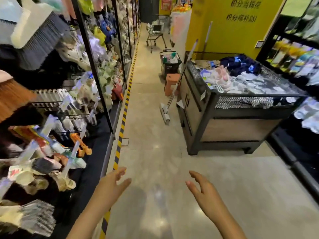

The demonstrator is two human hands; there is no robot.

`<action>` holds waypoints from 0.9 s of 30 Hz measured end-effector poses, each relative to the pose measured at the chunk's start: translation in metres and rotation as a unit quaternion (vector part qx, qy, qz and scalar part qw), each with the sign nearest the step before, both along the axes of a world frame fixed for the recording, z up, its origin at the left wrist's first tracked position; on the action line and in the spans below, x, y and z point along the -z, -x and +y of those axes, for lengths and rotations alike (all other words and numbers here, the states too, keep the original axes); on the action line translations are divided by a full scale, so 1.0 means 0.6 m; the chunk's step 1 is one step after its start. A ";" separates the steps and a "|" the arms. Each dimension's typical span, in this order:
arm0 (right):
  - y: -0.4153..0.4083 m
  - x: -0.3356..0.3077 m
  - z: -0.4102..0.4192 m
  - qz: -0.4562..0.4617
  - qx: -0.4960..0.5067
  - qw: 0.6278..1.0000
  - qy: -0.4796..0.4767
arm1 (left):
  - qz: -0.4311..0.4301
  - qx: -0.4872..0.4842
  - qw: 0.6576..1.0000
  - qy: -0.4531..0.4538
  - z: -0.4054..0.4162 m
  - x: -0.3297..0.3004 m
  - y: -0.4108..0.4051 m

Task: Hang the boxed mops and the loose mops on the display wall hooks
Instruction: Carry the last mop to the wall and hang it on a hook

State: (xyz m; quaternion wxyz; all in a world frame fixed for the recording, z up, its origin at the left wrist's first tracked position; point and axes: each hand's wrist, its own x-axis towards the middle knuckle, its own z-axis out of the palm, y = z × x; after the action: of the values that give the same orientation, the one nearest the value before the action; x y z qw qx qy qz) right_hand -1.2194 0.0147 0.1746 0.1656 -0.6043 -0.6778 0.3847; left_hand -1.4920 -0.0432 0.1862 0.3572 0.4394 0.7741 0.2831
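Observation:
A loose flat mop [164,112] stands on the aisle floor, its white head down and its long handle leaning up against the corner of the mesh-topped bin table [212,95]. Another pole [207,37] leans on the yellow wall behind it. The display wall [89,62] with hooks full of brushes, brooms and packaged goods runs along the left. My left hand [112,182] and my right hand [202,190] reach forward low over the floor, fingers spread and relaxed, holding nothing. Both are well short of the mop. No boxed mop is recognisable.
An orange box [171,84] and a black basket of goods [170,63] stand beside the bin table. A shopping cart [155,34] is farther down the aisle. A yellow-black stripe [123,118] marks the shelf base. Dark shelving [296,69] lines the right.

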 end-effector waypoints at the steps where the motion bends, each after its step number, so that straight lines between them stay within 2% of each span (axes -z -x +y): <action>1: -0.002 0.004 0.028 0.002 0.010 1.000 0.007 | -0.001 0.018 1.000 -0.007 0.040 -0.003 -0.004; 6: 0.002 0.028 0.198 0.007 0.049 0.999 0.019 | -0.017 0.067 0.997 -0.033 0.242 -0.012 -0.010; 10: 0.027 0.046 0.364 0.023 0.049 0.998 0.016 | -0.016 0.065 0.997 -0.035 0.395 -0.007 0.013; 19: 0.128 0.029 0.745 0.032 -0.059 0.998 0.010 | 0.000 -0.036 0.999 -0.013 0.681 -0.020 0.110; 27: 0.208 0.052 1.020 0.032 -0.066 0.997 0.040 | -0.014 -0.072 0.997 0.018 0.925 0.015 0.215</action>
State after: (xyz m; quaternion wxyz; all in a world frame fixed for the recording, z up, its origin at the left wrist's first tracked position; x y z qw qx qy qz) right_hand -1.3444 0.6269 0.1436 0.1372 -0.5521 -0.6942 0.4409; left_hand -1.6210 0.5121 0.1773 0.3544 0.3719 0.8035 0.3006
